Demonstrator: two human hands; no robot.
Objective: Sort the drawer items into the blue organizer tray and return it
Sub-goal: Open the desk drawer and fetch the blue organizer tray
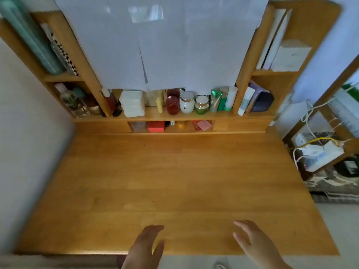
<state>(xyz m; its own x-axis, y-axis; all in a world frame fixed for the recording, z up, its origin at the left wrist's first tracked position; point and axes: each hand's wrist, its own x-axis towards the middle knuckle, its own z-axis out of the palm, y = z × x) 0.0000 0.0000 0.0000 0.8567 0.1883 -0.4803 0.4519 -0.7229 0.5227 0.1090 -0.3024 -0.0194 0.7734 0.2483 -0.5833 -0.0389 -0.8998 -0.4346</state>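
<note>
Both hands hovering over the desk's near edge, nothing held.
Left hand (144, 245) and right hand (254, 243) are reaching with fingers loosely spread; no drawer showing, so lowering them below the desk (174, 171) edge seems best.

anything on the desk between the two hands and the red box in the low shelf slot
No. In the head view only bare wooden desk top lies between the left hand, the right hand and the red box. Neither hand holds anything.

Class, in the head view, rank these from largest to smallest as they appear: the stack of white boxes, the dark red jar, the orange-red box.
1. stack of white boxes
2. dark red jar
3. orange-red box
</note>
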